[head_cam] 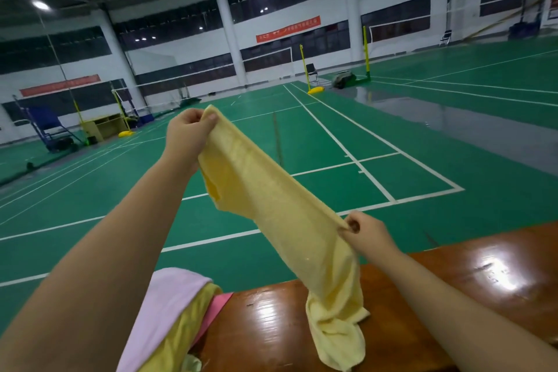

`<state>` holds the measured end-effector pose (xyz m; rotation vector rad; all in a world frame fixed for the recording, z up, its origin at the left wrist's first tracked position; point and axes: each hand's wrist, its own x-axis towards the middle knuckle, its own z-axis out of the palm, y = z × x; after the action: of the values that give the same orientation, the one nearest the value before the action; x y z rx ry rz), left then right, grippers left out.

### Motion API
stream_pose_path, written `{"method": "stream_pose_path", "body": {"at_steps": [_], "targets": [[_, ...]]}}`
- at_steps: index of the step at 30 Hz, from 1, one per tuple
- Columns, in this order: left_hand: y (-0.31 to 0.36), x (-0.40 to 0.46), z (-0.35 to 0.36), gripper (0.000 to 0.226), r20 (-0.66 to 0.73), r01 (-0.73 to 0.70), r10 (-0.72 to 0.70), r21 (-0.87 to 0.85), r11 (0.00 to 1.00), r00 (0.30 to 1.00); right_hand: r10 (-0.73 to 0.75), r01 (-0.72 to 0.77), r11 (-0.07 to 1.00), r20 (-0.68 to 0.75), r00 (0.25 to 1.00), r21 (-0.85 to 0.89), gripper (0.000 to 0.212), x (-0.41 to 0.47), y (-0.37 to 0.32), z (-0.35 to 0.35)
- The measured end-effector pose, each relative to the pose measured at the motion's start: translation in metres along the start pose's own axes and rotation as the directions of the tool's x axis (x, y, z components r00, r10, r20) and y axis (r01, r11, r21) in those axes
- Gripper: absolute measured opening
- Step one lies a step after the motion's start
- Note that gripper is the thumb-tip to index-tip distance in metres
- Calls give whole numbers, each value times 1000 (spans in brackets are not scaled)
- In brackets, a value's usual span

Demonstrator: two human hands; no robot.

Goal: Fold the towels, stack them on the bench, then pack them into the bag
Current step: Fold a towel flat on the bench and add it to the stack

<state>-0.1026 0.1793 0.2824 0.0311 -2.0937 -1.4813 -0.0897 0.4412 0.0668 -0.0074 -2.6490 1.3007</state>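
While the left hand (188,133) pinched one corner of the yellow towel (280,208) and the right hand (367,231) pinched another, it stretched between them; its tail lay on the bench (453,287).

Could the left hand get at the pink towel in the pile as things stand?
Probably not yet: the left hand is raised, pinching a corner of the yellow towel. The pink towel lies uncovered atop the pile, below that forearm, once it lets go.

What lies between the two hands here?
In the head view, the yellow towel stretches taut from the left hand down to the right hand.
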Motion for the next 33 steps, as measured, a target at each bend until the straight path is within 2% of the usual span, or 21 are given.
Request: {"method": "stream_pose_path", "body": {"at_steps": [4,7,9,12,14,16,18,20,22,23,24,26,28,33], "targets": [[-32,12,-20,13,-114,105,-104,1,995,988,-57,64,995,-97,994,70,16,16,-15,-34],[-54,17,-31,11,-203,172,-177,-44,984,963,-185,214,958,-161,970,190,17,21,-50,-66],[-64,15,-36,10,-191,181,-186,-47,982,964,-264,301,925,-178,948,231,16,21,-75,-86],[-72,-1,-36,11,-66,133,-134,-25,991,989,-328,337,924,-79,941,179,14,21,-98,-95],[-73,-23,-30,7,92,89,-88,-1,996,992,-329,323,940,47,943,109,12,19,-99,-84],[-79,-52,-16,6,268,48,-61,52,997,961,-306,300,952,194,932,59,10,12,-91,-62],[-91,-86,2,17,450,33,-82,117,993,889,-286,290,956,319,904,38,9,2,-78,-35],[-111,-115,20,26,613,58,-151,169,984,775,-283,306,952,398,873,6,8,-7,-65,-9],[-135,-139,36,28,703,62,-234,261,963,672,-259,301,953,448,856,-24,6,-14,-51,12],[-145,-149,43,26,719,63,-261,290,955,644,-241,292,956,470,849,-37,6,-18,-43,21],[-153,-158,48,22,711,74,-278,304,950,646,-230,287,957,486,843,-46,8,-22,-37,28],[-169,-169,56,11,654,101,-321,350,931,685,-208,260,965,496,843,-37,15,-28,-20,39],[-179,-174,59,13,598,118,-369,416,902,712,-159,191,981,484,860,-17,20,-35,-1,46],[-196,-168,51,11,570,145,-449,499,855,688,2,34,997,455,890,-69,12,-47,52,61]]}}
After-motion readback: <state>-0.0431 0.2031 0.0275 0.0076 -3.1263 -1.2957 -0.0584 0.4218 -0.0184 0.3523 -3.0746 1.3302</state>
